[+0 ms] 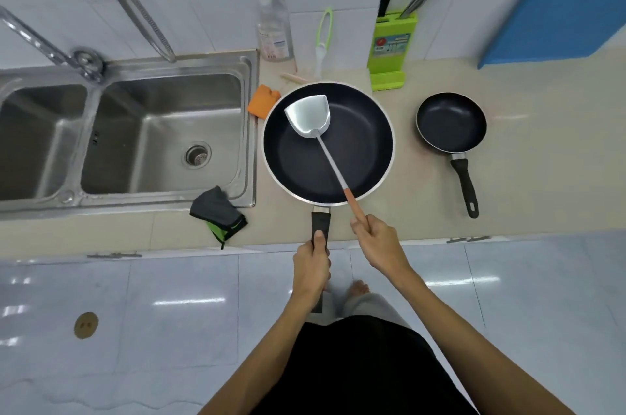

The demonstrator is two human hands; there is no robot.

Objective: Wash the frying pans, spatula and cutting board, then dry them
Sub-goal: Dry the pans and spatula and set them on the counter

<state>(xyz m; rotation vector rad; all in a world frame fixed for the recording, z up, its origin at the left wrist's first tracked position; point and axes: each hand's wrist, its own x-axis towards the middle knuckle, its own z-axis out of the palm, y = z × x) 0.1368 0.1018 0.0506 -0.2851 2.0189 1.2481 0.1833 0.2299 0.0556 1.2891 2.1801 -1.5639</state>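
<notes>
Big frying pan [359,130] sits on the counter [525,177] just right of the sink [250,130] rim. Its handle pokes past the front edge, with the left hand [311,265] curled around it. There's bare counter between it and the small frying pan [450,123]. The spatula [306,116] blade rests in the big pan, right hand [379,242] fingers wrapped on its handle.

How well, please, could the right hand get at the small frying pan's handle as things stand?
Probably yes, but not freely: the right hand grips the spatula, so it must set that down first. Only bare counter lies between it and the handle of the small frying pan.
</notes>
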